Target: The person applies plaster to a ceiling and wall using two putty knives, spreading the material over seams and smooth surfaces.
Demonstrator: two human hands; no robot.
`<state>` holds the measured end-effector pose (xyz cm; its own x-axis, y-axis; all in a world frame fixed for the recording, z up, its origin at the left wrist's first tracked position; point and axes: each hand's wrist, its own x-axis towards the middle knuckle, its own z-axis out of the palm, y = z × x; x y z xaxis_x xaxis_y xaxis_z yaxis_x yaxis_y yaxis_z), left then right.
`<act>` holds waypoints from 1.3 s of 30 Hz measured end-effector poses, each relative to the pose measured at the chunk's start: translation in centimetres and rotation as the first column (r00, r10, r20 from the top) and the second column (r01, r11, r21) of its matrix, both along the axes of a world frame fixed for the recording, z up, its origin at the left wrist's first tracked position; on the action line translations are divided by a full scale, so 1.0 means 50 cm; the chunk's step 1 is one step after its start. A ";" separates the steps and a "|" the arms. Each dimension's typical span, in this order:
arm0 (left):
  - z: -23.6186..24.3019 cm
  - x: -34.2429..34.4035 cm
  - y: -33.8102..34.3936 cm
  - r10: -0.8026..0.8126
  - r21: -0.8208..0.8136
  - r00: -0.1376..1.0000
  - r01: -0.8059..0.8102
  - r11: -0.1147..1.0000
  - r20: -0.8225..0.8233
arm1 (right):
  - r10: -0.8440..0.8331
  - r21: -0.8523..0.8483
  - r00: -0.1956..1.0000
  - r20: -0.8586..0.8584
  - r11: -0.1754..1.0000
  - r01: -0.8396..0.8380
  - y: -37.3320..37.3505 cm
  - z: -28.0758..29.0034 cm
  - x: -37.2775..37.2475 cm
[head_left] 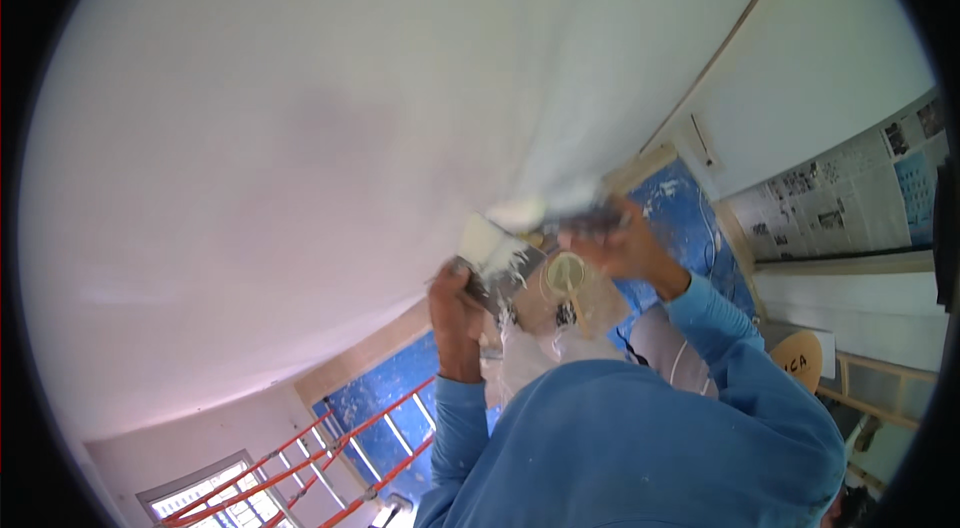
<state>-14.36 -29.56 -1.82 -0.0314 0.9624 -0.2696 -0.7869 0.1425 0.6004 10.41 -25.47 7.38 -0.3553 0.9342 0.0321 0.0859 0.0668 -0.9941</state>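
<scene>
My left hand (455,313) is closed on a dark metal putty board (508,263) smeared with white putty (482,236), held close to the large white wall (330,128). My right hand (630,248) grips a dark-handled putty knife (590,218), blurred by motion, its pale, putty-covered end reaching left over the board near the wall. Below and between my hands is an open round container (562,268) with a wooden stick in it, standing on a brownish surface (600,313). The exact edge of the knife's blade is smeared.
Blue sheeting (675,208) spattered white covers the floor along the wall. An orange-railed ladder (390,418) is at lower left, near a barred window (215,493). On the right are a newspaper-covered panel (830,203), a wooden frame (870,388) and a tan rounded board (795,348).
</scene>
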 end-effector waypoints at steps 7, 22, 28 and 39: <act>0.062 0.103 0.008 0.039 0.122 0.997 -0.048 0.991 0.074 | 0.076 0.590 0.857 0.510 0.695 -0.412 0.034 0.005 0.025; 0.083 0.004 -0.098 -0.067 0.089 0.989 0.079 0.993 -0.129 | -0.429 -0.340 0.809 -0.403 0.890 0.303 -0.078 -0.204 0.031; -0.054 -0.068 -0.163 0.039 0.033 0.987 -0.035 0.999 -0.158 | -0.157 -0.496 0.816 -0.556 0.851 -0.174 -0.229 -0.094 -0.074; -0.062 -0.237 -0.349 -0.180 0.272 0.973 0.213 0.938 -0.142 | -0.610 -0.699 0.670 -0.424 0.691 0.186 -0.358 -0.371 -0.174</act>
